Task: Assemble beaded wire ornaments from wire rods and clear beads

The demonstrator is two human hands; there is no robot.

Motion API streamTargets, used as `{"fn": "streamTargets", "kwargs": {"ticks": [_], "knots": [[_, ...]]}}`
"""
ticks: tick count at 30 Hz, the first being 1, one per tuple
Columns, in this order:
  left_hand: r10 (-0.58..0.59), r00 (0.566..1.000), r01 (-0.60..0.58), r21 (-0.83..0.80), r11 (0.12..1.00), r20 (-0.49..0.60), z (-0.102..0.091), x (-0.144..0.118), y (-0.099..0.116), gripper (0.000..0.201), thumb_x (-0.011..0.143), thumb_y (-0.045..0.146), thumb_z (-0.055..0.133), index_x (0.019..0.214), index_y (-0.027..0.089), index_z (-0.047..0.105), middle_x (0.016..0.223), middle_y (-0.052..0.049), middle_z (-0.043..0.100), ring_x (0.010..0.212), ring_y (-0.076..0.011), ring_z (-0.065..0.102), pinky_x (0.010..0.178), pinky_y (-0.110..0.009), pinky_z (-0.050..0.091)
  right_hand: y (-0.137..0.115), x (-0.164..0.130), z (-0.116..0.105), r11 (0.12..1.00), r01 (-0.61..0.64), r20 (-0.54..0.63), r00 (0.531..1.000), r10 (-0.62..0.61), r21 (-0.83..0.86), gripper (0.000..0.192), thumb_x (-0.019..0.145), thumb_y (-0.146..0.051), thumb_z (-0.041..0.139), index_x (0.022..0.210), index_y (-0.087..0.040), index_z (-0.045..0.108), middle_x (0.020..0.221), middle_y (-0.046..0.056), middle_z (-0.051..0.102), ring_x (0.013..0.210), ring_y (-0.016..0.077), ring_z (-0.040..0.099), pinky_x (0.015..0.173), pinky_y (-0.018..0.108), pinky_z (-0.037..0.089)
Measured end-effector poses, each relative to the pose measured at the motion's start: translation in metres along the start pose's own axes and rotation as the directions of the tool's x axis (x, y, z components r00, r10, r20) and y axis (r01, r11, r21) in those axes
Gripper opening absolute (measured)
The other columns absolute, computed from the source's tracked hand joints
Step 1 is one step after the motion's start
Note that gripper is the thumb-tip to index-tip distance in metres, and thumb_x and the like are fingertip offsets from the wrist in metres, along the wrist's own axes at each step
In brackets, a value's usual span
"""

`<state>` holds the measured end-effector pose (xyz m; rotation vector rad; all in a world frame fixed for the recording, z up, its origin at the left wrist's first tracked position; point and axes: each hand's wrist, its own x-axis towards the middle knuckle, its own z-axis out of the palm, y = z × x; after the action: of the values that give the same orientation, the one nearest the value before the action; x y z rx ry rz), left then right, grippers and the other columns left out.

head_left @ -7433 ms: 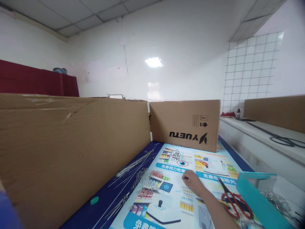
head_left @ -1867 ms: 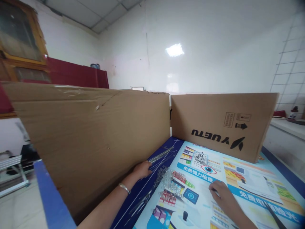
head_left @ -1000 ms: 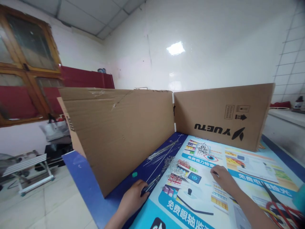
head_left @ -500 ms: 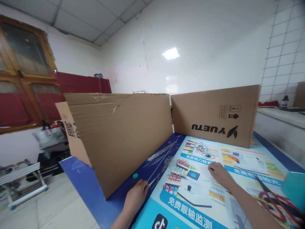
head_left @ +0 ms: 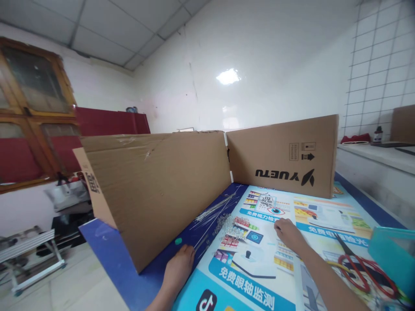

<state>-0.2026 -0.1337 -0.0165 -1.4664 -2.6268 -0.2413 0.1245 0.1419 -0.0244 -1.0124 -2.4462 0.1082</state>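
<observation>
My left hand [head_left: 180,263] rests low over the blue table strip, fingers curled together. Thin pale strands lie just beyond its fingertips; whether the fingers pinch one is too small to tell. A small green disc [head_left: 178,241] lies beside this hand, close to the cardboard. Over the printed sheet [head_left: 246,283], my right hand [head_left: 287,233] is closed, fingertips pressed together, and what they hold, if anything, is hidden. Between the hands and farther off lies a scatter of clear beads [head_left: 230,226]. Behind the beads, a bundle of thin clear strands [head_left: 215,208] stretches along the blue surface.
A cardboard panel [head_left: 162,185] stands along the left, joined to a second cardboard panel [head_left: 279,155] at the back. At right lie red-handled scissors [head_left: 359,268] near a teal translucent container [head_left: 394,255]. A metal step stool [head_left: 32,255] stands on the floor.
The whole view has shifted, so the table, panels and both hands appear slightly farther left. Both hands keep nearly the same closed pose. More of the teal container shows.
</observation>
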Motion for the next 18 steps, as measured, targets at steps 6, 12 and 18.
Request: {"fn": "streamTargets", "kwargs": {"ticks": [6,12,18], "knots": [[-0.014,1.0,0.014,0.006,1.0,0.009,-0.009,-0.004,0.011,0.025,0.089,0.028,0.034,0.092,0.025,0.058,0.097,-0.003,0.061,0.087,-0.0161,0.06,0.073,-0.023,0.043,0.008,0.004,0.011,1.0,-0.028,0.004,1.0,0.028,-0.012,0.018,0.082,-0.015,0.044,0.075,-0.018,0.06,0.081,0.006,0.06,0.085,0.0203,0.049,0.075,0.029,0.031],[-0.028,0.999,0.029,-0.019,0.999,0.033,-0.007,-0.001,0.011,0.025,0.089,0.029,0.034,0.095,0.025,0.058,0.1,-0.002,0.061,0.089,-0.0159,0.06,0.075,-0.024,0.045,0.011,0.009,0.019,0.998,-0.052,0.048,0.997,0.053,-0.028,0.019,0.085,-0.018,0.042,0.08,-0.018,0.06,0.087,0.008,0.059,0.09,0.0219,0.046,0.079,0.03,0.029],[-0.047,0.999,0.047,-0.059,0.997,0.002,-0.01,0.0,0.013,0.023,0.087,0.029,0.038,0.091,0.025,0.06,0.098,-0.002,0.062,0.085,-0.0164,0.061,0.074,-0.025,0.045,0.008,0.007,0.011,0.998,-0.036,0.055,0.998,0.039,-0.044,0.017,0.084,-0.018,0.044,0.079,-0.019,0.06,0.085,0.007,0.058,0.088,0.0212,0.047,0.077,0.029,0.03]]}}
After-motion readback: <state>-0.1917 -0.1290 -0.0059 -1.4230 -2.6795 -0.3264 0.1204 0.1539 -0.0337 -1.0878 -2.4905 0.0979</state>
